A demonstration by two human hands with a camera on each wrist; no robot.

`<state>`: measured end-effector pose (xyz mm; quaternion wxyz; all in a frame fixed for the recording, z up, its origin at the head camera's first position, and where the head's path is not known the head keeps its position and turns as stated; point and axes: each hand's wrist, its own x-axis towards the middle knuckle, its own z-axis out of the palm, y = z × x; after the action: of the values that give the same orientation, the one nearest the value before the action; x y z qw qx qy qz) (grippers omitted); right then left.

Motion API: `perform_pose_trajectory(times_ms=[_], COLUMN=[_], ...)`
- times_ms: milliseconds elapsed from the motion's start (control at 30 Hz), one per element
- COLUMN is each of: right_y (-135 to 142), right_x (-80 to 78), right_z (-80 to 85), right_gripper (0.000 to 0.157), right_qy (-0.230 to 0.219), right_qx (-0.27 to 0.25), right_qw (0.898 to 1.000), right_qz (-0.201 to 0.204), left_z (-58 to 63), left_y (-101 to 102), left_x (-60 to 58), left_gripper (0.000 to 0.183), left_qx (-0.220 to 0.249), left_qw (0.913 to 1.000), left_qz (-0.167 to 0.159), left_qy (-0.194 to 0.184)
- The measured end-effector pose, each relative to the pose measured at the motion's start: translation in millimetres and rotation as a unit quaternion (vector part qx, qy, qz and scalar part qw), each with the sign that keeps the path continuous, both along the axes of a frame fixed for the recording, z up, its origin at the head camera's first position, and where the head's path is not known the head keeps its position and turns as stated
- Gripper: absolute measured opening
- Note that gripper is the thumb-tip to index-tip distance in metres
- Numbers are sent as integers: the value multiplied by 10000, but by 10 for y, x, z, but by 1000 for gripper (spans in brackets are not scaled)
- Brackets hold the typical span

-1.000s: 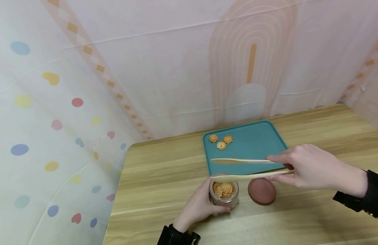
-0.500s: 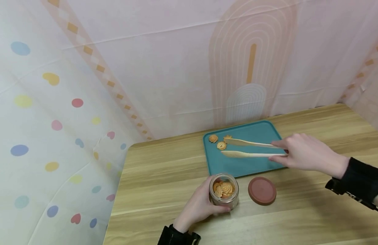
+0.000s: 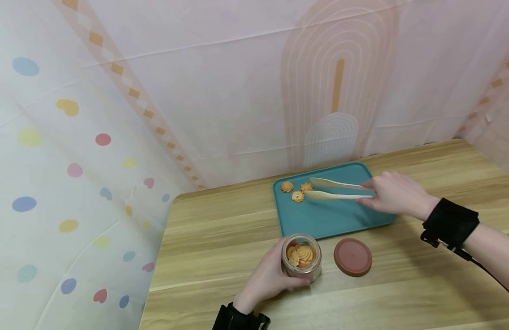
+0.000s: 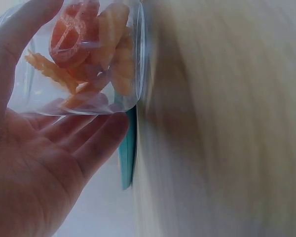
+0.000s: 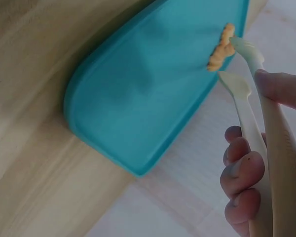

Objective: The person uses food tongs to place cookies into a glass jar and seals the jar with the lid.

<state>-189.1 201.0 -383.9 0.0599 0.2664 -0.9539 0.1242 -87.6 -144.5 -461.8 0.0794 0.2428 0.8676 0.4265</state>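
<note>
My left hand (image 3: 268,276) grips a clear glass jar (image 3: 315,271) from its left side; the thumb lies along the near wall. Cookies (image 3: 304,255) fill the jar, and in the left wrist view reddish ring-shaped pieces (image 4: 74,37) show through the glass. Over the teal tray (image 3: 320,224), my right hand (image 3: 396,196) holds pale wooden tongs (image 3: 338,196) by the arms. Their tips are spread apart and empty, right beside three piped cookies (image 3: 297,196) at the tray's left end. The right wrist view shows thumb and fingers on opposite arms of the tongs (image 5: 259,133).
A reddish-brown round lid (image 3: 353,257) lies flat on the wooden table (image 3: 221,238), right of the jar and in front of the tray. Patterned cloth (image 3: 238,114) hangs behind the table and along its left. A cable (image 3: 491,271) trails from the right wristband.
My right hand has carried the tongs from above the jar, away and over the tray, up to the three cookies. The left hand and jar have stayed in place.
</note>
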Motion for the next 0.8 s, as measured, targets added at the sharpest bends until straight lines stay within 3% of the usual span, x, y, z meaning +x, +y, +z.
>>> perform_pose_trajectory(times_ms=[467,800], right_y=[-80,-177], right_x=[-263,-336], right_z=[-133,-126], right_gripper=[46,48], right_qy=[-318,-473], right_qx=[-28,33], right_qw=[9994,9986], right_qz=[-163,-245], left_z=[-2,3], left_y=[17,9], left_x=[11,15], left_gripper=[93,93], left_qx=[-4,-11], left_qw=[10000,10000], left_qz=[-35,-20], left_qy=[-2,19])
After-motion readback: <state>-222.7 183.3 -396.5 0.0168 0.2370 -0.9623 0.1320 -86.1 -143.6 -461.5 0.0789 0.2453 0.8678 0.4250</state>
